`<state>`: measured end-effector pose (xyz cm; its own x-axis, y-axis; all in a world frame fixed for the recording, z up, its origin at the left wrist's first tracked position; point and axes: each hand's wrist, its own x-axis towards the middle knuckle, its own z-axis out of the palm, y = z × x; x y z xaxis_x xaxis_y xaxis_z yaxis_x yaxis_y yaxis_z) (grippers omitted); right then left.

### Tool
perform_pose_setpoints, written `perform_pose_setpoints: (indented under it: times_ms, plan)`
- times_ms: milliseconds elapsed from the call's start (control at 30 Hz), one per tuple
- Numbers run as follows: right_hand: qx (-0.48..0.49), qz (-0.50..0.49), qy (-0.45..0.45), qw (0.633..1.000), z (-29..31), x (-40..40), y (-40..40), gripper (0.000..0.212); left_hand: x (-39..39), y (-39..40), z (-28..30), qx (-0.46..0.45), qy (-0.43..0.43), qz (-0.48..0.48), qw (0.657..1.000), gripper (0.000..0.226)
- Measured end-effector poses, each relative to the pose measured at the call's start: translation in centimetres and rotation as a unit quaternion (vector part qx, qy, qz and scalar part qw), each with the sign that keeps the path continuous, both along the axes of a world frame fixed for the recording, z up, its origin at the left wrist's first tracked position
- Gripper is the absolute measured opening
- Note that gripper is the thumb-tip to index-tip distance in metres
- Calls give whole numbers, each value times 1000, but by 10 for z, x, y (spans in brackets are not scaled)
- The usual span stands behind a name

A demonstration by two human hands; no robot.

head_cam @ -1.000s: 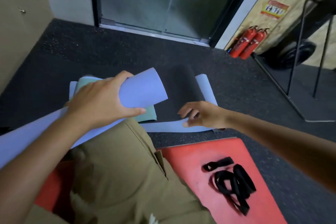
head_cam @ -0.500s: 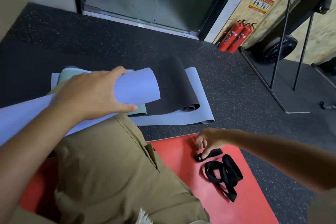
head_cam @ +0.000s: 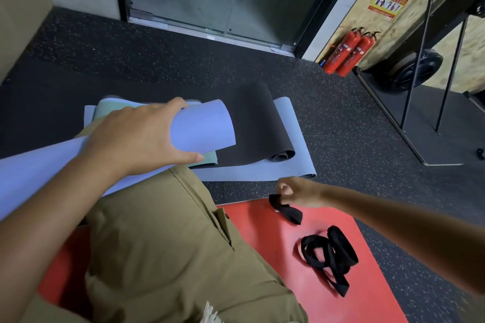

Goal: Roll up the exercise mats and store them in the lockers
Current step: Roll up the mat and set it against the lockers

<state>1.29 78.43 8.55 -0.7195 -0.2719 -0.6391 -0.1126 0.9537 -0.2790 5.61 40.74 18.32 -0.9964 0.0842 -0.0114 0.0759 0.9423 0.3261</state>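
While left hand (head_cam: 136, 136) grips rolled lilac mat (head_cam: 202, 126), right hand (head_cam: 296, 191) pinches black strap (head_cam: 287, 211) — above red mat (head_cam: 262, 233).

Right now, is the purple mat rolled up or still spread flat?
Rolled up. The purple mat forms a tube across the person's lap, gripped by the left hand; its curved end shows, and no strap is round it.

Matt foam rolled mat (head_cam: 202, 126), woven black strap (head_cam: 287, 211), speckled rubber floor (head_cam: 341, 139).
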Motion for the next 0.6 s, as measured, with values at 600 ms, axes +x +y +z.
perform_pose_setpoints:
  times_ms: [600]
  plan:
    - [-174, -91, 96, 976, 27, -13, -51, 18, -2, 1, -6, -33, 11, 0, 999, 84]
